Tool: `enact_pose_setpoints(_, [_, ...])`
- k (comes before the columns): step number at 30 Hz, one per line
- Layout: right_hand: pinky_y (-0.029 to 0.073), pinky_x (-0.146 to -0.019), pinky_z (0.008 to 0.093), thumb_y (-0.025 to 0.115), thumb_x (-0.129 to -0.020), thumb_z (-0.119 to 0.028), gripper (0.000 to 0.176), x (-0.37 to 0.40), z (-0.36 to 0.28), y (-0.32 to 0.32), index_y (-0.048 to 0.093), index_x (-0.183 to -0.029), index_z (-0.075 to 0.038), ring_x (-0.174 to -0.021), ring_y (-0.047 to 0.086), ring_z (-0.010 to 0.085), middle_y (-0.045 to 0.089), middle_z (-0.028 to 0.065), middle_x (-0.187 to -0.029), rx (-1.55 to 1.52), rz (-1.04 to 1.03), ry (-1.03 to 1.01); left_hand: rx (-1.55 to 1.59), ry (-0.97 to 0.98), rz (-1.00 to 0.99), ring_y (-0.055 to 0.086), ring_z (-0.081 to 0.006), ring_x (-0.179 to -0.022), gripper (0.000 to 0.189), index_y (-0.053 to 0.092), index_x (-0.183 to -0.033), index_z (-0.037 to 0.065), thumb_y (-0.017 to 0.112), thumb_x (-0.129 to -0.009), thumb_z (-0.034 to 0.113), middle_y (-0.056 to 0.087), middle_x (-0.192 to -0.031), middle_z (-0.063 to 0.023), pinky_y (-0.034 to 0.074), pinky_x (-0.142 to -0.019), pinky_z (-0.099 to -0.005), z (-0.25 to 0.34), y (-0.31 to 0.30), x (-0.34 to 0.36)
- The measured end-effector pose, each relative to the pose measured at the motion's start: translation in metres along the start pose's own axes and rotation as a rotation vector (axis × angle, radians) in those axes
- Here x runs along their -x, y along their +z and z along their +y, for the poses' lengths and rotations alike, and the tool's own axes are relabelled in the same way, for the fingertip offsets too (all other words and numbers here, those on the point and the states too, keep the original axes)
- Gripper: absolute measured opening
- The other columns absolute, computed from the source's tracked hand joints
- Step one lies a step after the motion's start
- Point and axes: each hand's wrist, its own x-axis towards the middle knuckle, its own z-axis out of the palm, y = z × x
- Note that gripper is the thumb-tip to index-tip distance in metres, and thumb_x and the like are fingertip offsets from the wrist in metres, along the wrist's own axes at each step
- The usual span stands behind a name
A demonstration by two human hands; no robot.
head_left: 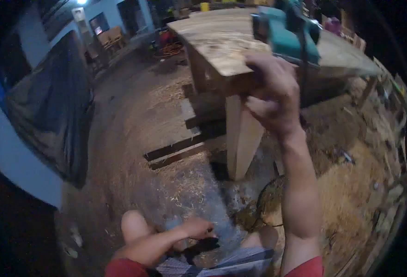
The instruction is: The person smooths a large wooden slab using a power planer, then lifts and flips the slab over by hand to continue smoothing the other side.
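My right hand (277,94) is raised in front of the near corner of a wooden table (208,34). Its fingers are curled, with the thumb below, around something brownish at the table's edge; blur hides whether this is a separate piece or part of the table. Just behind that hand, a teal power tool (289,39) with black parts rests on the tabletop, and a dark cord hangs in front of it. Low between my knees, my left hand (198,228) is closed, with a small dark spot at its fingers that I cannot make out.
A tapered wooden leg (242,138) stands under the table corner. Lengths of timber (175,154) lie on the floor among wood shavings. Dark sheeting (51,106) hangs at the left. Scrap wood (390,198) piles up along the right, and an orange cord (170,49) is coiled farther back.
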Motion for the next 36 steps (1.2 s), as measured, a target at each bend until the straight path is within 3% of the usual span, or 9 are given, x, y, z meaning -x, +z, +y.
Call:
enact_pose_setpoints(9, [0.044, -0.099, 0.0406, 0.071, -0.061, -0.007, 0.052, -0.004, -0.01, 0.004, 0.064, -0.113, -0.004, -0.111, 0.063, 0.0309, 0.069, 0.0123, -0.112, 0.103, -0.069, -0.003, -0.13, -0.064, -0.217, 0.068, -0.0415, -0.091, 0.035, 0.07, -0.103, 0.007, 0.062, -0.09, 0.039, 0.071, -0.095, -0.0192, 0.054, -0.078, -0.0533, 0.035, -0.04, 0.01])
enact_pose_setpoints(15, [0.045, -0.097, 0.0455, 0.075, -0.073, -0.024, 0.048, -0.009, -0.006, -0.001, 0.062, -0.111, 0.0, -0.109, 0.063, 0.0356, 0.067, 0.0188, -0.113, 0.106, -0.171, 0.037, 0.377, 0.319, -0.04, 0.067, -0.04, -0.096, 0.028, 0.07, -0.104, 0.007, 0.06, -0.089, 0.029, 0.069, -0.099, -0.0206, 0.054, -0.079, -0.0505, -0.044, 0.054, -0.039])
enact_pose_setpoints(18, [0.045, -0.096, 0.0468, 0.068, -0.077, -0.032, 0.045, -0.021, -0.018, -0.008, 0.062, -0.108, -0.001, -0.11, 0.061, 0.0368, 0.066, 0.0174, -0.116, 0.134, -0.272, 0.162, 0.001, 0.099, -0.286, 0.066, -0.0395, -0.095, 0.03, 0.067, -0.109, 0.008, 0.057, -0.089, 0.026, 0.068, -0.1, -0.021, 0.052, -0.08, -0.0483, -0.049, 0.026, -0.035])
enact_pose_setpoints(21, [0.044, -0.097, 0.0486, 0.065, -0.075, -0.031, 0.044, -0.027, -0.028, -0.011, 0.061, -0.11, -0.004, -0.115, 0.059, 0.036, 0.064, 0.0142, -0.123, 0.155, -0.372, 0.3, -0.009, 0.516, 0.067, 0.064, -0.0361, -0.091, 0.023, 0.067, -0.101, 0.008, 0.06, -0.089, 0.025, 0.068, -0.099, -0.0177, 0.051, -0.082, -0.0475, -0.085, 0.091, 0.005])
enact_pose_setpoints(22, [0.044, -0.097, 0.049, 0.065, -0.075, -0.029, 0.043, -0.031, -0.032, -0.014, 0.061, -0.11, -0.004, -0.116, 0.058, 0.0358, 0.063, 0.0137, -0.124, 0.168, -0.416, 0.342, 0.248, 0.224, -0.036, 0.065, -0.0329, -0.089, 0.028, 0.066, -0.112, 0.009, 0.053, -0.09, 0.02, 0.068, -0.098, -0.0198, 0.051, -0.081, -0.0465, -0.03, 0.044, 0.024])
enact_pose_setpoints(26, [0.04, -0.101, 0.0526, 0.069, -0.068, -0.014, 0.048, -0.042, -0.04, -0.017, 0.058, -0.113, -0.005, -0.121, 0.055, 0.0366, 0.059, 0.0142, -0.13, 0.128, -0.498, 0.474, 0.212, 0.133, -0.078, 0.065, -0.0317, -0.085, 0.03, 0.069, -0.104, 0.01, 0.063, -0.09, 0.035, 0.068, -0.096, -0.0157, 0.052, -0.08, -0.0448, -0.035, 0.006, 0.129])
enact_pose_setpoints(32, [0.034, -0.11, 0.0521, 0.076, -0.065, -0.007, 0.061, -0.109, -0.07, -0.027, 0.054, -0.122, -0.007, -0.133, 0.043, 0.0392, 0.048, 0.0154, -0.142, 0.14, -0.821, 0.833, 0.472, -0.32, 0.244, 0.067, -0.0256, -0.082, 0.026, 0.069, -0.102, 0.004, 0.067, -0.091, 0.027, 0.071, -0.087, -0.0139, 0.053, -0.078, -0.0407, 0.02, -0.264, 0.308])
enact_pose_setpoints(35, [0.043, -0.1, 0.0463, 0.077, -0.071, -0.012, 0.05, -0.148, -0.078, -0.03, 0.057, -0.117, -0.004, -0.12, 0.055, 0.0373, 0.057, 0.0172, -0.131, 0.162, -0.894, 0.85, 0.632, -0.493, 0.173, 0.069, -0.0277, -0.087, 0.031, 0.069, -0.102, 0.002, 0.069, -0.089, 0.03, 0.072, -0.092, -0.0156, 0.053, -0.078, -0.0398, -0.01, -0.32, 0.36])
enact_pose_setpoints(36, [0.046, -0.095, 0.0434, 0.076, -0.073, -0.011, 0.046, -0.161, -0.077, -0.033, 0.058, -0.115, -0.003, -0.114, 0.059, 0.0336, 0.061, 0.0161, -0.124, 0.118, -0.897, 1.038, 0.677, -0.598, 0.18, 0.066, -0.0249, -0.082, 0.039, 0.068, -0.106, 0.001, 0.073, -0.086, 0.034, 0.069, -0.09, -0.0154, 0.052, -0.076, -0.0368, -0.008, -0.355, 0.373])
